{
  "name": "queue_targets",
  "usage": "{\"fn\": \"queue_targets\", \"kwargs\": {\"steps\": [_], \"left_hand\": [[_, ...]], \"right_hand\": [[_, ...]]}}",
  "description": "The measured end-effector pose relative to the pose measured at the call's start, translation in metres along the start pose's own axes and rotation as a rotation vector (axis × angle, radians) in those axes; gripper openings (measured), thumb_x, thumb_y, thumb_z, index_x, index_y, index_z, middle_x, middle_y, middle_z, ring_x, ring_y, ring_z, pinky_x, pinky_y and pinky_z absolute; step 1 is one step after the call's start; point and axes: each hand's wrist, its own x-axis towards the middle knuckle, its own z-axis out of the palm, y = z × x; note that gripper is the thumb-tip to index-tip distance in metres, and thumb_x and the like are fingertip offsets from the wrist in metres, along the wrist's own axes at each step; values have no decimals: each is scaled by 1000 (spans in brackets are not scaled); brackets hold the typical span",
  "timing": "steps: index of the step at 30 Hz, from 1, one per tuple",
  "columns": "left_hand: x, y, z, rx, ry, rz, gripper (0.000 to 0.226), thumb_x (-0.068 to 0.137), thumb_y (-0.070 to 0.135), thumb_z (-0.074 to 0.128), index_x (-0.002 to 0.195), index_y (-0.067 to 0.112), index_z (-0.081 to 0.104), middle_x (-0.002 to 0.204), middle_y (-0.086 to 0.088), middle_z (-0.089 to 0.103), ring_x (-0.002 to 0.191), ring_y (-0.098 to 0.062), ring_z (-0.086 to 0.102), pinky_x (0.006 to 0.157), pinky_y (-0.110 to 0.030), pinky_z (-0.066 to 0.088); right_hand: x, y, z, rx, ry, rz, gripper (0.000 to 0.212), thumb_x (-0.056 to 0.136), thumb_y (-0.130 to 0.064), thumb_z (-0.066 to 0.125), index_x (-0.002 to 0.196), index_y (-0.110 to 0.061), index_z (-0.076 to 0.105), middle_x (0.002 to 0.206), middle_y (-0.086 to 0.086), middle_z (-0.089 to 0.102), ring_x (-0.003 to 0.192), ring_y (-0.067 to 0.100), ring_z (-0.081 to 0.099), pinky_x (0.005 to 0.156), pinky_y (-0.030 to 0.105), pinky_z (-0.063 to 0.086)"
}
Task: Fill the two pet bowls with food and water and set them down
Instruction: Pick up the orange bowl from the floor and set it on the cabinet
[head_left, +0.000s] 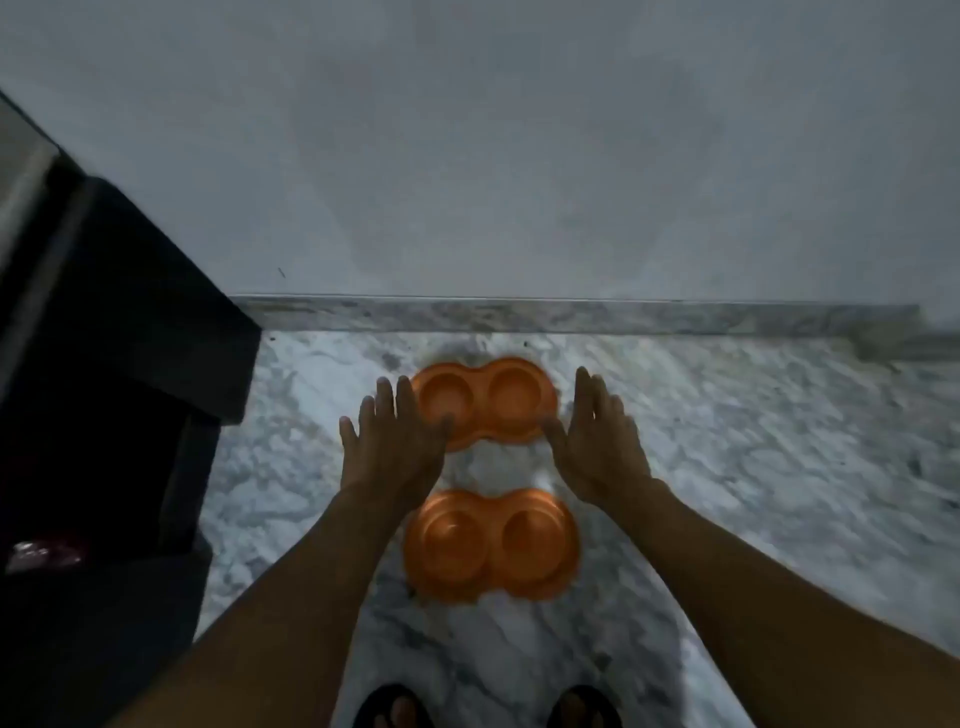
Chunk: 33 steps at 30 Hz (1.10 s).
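Two orange double pet bowls lie on the marble floor. The far bowl (485, 402) sits close to the wall's skirting; the near bowl (491, 545) lies between my forearms. Each has two round wells, and all the wells look empty. My left hand (397, 441) hovers at the far bowl's left end, fingers spread, covering its left edge. My right hand (597, 441) is at that bowl's right end, fingers extended and apart. Neither hand holds anything.
A dark cabinet or appliance (114, 374) stands at the left, reaching out over the floor. A pale wall (519, 156) with a marble skirting (571, 317) closes the far side. My sandalled feet (488, 709) show at the bottom edge.
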Motion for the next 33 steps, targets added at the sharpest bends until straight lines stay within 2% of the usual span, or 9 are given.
{"fn": "queue_targets", "kwargs": {"steps": [3,5,6,8,16,21,24,31,33], "left_hand": [[45,-17,62,-234,-24,-106,78,97,59,32,154,8,16,158,-21,17,143,-39,27,114,-54,25],[77,-25,101,-339,-7,-148,76,97,55,39,150,4,23,151,-25,29,135,-43,36,109,-51,33],[89,-26,113,-382,10,-173,72,97,52,43,146,1,28,145,-27,36,130,-44,41,105,-49,36],[112,-29,138,-437,53,-213,63,97,46,48,138,-2,37,135,-29,45,124,-44,46,100,-45,38],[172,-39,194,-630,75,-421,70,93,49,52,138,-3,39,140,-26,41,130,-39,42,105,-42,35],[181,-43,206,-582,63,-446,52,91,38,56,123,-3,55,128,-24,54,124,-37,46,98,-40,40],[182,-43,206,-575,85,-450,41,89,30,56,114,-3,58,121,-24,57,121,-38,48,94,-40,43],[175,-46,191,-557,115,-440,40,88,29,59,112,-4,58,116,-23,60,116,-38,52,87,-39,45],[170,-47,178,-573,119,-444,42,87,32,60,111,-3,58,115,-22,60,111,-37,56,83,-39,47]], "right_hand": [[44,19,58,146,29,63,76,98,-55,35,155,-9,13,158,18,23,141,43,30,111,57,32],[76,31,96,215,36,72,71,96,-58,35,145,-6,30,143,22,39,124,46,47,99,56,42],[87,33,108,237,34,91,68,97,-58,34,138,-4,37,135,22,44,117,46,50,94,54,45],[112,41,135,304,47,128,62,99,-55,35,133,-3,43,131,23,47,116,44,51,94,49,44],[170,59,186,484,97,260,64,98,-57,38,129,-2,46,129,23,49,109,39,55,83,42,43],[181,62,193,485,107,310,55,96,-49,46,122,-1,51,121,22,57,101,38,60,76,38,45],[184,62,195,507,110,337,47,94,-44,49,117,-4,53,118,19,58,97,35,61,74,38,44],[177,58,186,494,138,336,34,91,-38,52,98,-5,55,106,17,61,84,29,57,64,31,37],[169,53,176,513,147,324,33,91,-38,52,95,-6,54,105,16,59,84,28,55,65,32,37]]}}
